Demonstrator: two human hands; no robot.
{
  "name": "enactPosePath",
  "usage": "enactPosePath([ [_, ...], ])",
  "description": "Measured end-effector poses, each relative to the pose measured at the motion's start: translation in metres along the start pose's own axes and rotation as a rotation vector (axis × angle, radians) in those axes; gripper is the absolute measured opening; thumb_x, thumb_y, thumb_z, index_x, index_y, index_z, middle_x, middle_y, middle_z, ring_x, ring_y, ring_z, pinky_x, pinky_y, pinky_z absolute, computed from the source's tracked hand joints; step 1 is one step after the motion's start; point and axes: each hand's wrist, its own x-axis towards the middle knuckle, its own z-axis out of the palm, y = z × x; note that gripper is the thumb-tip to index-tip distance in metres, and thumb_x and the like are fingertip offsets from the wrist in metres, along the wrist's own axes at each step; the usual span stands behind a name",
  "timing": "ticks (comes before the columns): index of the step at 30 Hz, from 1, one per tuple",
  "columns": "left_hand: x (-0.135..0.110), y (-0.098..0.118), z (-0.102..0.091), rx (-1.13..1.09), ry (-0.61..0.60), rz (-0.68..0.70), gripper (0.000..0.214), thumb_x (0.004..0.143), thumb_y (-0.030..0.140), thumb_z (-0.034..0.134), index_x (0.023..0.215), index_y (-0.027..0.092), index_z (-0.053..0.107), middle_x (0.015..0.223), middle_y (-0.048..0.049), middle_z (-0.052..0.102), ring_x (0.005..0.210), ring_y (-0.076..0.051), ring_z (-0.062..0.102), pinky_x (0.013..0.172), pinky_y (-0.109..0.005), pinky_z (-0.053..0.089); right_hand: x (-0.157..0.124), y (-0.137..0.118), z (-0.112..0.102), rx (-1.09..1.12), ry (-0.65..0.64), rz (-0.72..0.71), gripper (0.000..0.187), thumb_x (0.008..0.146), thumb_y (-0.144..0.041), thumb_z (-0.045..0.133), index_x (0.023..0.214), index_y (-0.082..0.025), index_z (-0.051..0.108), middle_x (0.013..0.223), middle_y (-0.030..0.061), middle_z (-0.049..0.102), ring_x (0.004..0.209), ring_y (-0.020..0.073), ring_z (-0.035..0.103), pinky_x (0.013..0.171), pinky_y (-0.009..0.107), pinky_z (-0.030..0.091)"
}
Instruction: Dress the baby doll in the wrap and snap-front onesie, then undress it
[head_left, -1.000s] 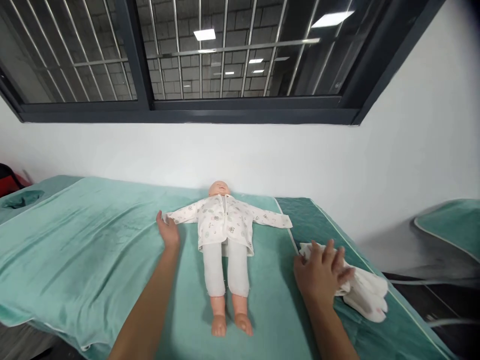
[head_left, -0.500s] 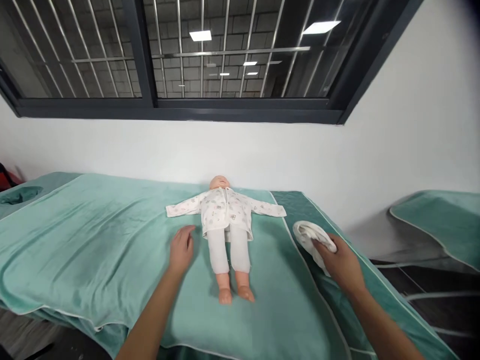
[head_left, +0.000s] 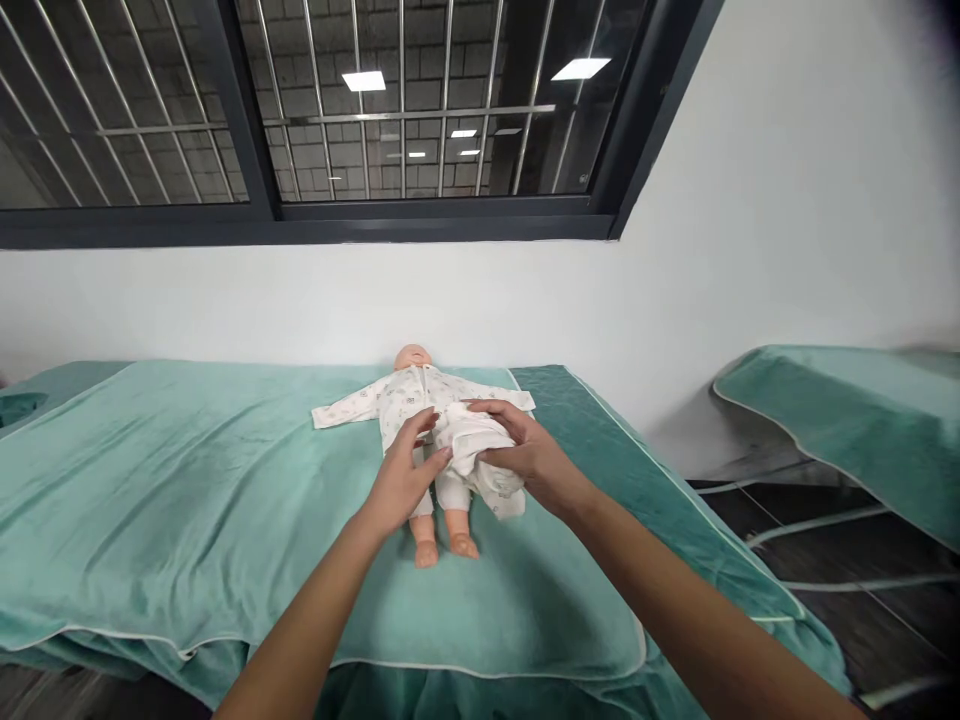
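A baby doll (head_left: 413, 357) lies on its back on the green bed cover, arms stretched out sideways, dressed in a white printed long-sleeved top (head_left: 401, 395) and white leggings (head_left: 452, 493), with bare feet. Over its legs and lower top I hold a bunched white printed baby garment (head_left: 480, 445); its exact kind is hidden by the folds. My right hand (head_left: 529, 455) grips it from the right between thumb and fingers. At its left side my left hand (head_left: 405, 470) has thumb and fingers apart, close to the cloth; whether it touches cannot be made out.
The green cover (head_left: 225, 480) spreads over a bed against a white wall (head_left: 480, 300). Above is a dark-framed barred window (head_left: 420, 222). At the right stands another green-covered bed (head_left: 847, 410), with metal legs and dark floor tiles showing between the beds.
My right hand has brought the white garment from the bed's right side to above the doll's legs. My left hand has moved in beside it. The view has shifted right.
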Motion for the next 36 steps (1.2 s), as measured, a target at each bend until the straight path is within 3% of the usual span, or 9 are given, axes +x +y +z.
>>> enactPosePath([
  [5,0.020,0.042,-0.007,-0.018,-0.113,0.068,0.056,0.089,0.030,0.065,0.142,0.029,0.047,0.150,-0.0064,0.049,0.138,-0.024,0.046,0.115,-0.042,0.037,0.005,-0.036,0.016,0.112,-0.283,0.027,0.061,0.068,-0.017,0.079,0.125,-0.028,0.060,0.135,0.0045,0.060,0.113,0.0229,0.062,0.087,0.033,0.051],
  [10,0.022,0.077,-0.024,-0.021,-0.209,0.054,0.042,0.083,0.021,0.067,0.124,0.025,0.058,0.129,-0.0057,0.061,0.117,-0.021,0.058,0.104,-0.036,0.044,0.010,-0.061,0.016,0.019,-0.368,0.029,0.066,0.067,-0.026,0.085,0.127,-0.027,0.059,0.141,0.0058,0.057,0.127,0.0246,0.055,0.099,0.035,0.049],
  [15,0.022,0.081,-0.033,-0.055,-0.018,0.045,0.014,0.084,0.025,0.065,0.096,0.020,0.059,0.089,-0.0003,0.060,0.084,-0.015,0.057,0.080,-0.028,0.044,0.012,-0.067,0.019,-0.319,-0.159,0.009,0.055,0.064,-0.030,0.083,0.115,-0.028,0.062,0.115,0.0021,0.068,0.109,0.0230,0.062,0.087,0.031,0.051],
  [20,0.013,0.086,-0.040,-0.130,0.121,0.054,0.018,0.087,0.036,0.065,0.093,0.020,0.059,0.083,0.0009,0.057,0.078,-0.013,0.052,0.074,-0.025,0.041,0.001,-0.070,0.021,-0.521,0.024,-0.024,0.027,0.070,-0.033,0.072,0.093,-0.023,0.062,0.091,0.0005,0.066,0.085,0.0195,0.060,0.073,0.030,0.045],
  [23,0.007,0.093,-0.043,-0.178,0.192,0.051,0.022,0.085,0.038,0.068,0.092,0.019,0.059,0.084,0.0003,0.059,0.079,-0.014,0.053,0.074,-0.025,0.042,-0.006,-0.076,0.026,-0.534,0.101,-0.126,0.015,0.072,-0.027,0.065,0.085,-0.022,0.060,0.089,-0.0001,0.062,0.085,0.0183,0.057,0.074,0.030,0.043],
  [26,0.003,0.099,-0.049,-0.187,0.261,0.053,0.022,0.085,0.038,0.068,0.091,0.019,0.058,0.084,-0.0003,0.059,0.080,-0.014,0.055,0.076,-0.026,0.044,-0.009,-0.085,0.035,-0.538,0.077,-0.194,0.015,0.073,-0.027,0.064,0.087,-0.022,0.060,0.093,0.0007,0.062,0.089,0.0186,0.056,0.078,0.031,0.043],
  [30,-0.006,0.116,-0.055,-0.105,0.394,0.085,0.017,0.089,0.035,0.063,0.097,0.021,0.058,0.099,-0.0032,0.062,0.097,-0.017,0.059,0.084,-0.029,0.046,-0.008,-0.100,0.050,-0.446,-0.115,-0.169,0.015,0.075,-0.027,0.065,0.086,-0.021,0.057,0.092,0.0003,0.062,0.089,0.0175,0.057,0.078,0.030,0.043],
  [32,-0.013,0.130,-0.054,-0.068,0.356,0.157,0.022,0.090,0.035,0.062,0.108,0.023,0.058,0.118,-0.0055,0.062,0.115,-0.020,0.057,0.095,-0.032,0.046,-0.007,-0.109,0.059,-0.423,-0.187,-0.179,0.013,0.074,-0.023,0.064,0.083,-0.021,0.054,0.087,-0.0012,0.059,0.083,0.0155,0.055,0.073,0.028,0.041],
  [36,-0.023,0.157,-0.047,0.021,0.058,0.254,0.049,0.083,0.031,0.072,0.129,0.027,0.055,0.134,-0.0071,0.058,0.126,-0.024,0.054,0.106,-0.037,0.043,-0.007,-0.128,0.078,-0.395,-0.255,-0.252,0.021,0.067,-0.013,0.056,0.086,-0.022,0.053,0.086,-0.0025,0.058,0.081,0.0150,0.054,0.070,0.027,0.041],
])
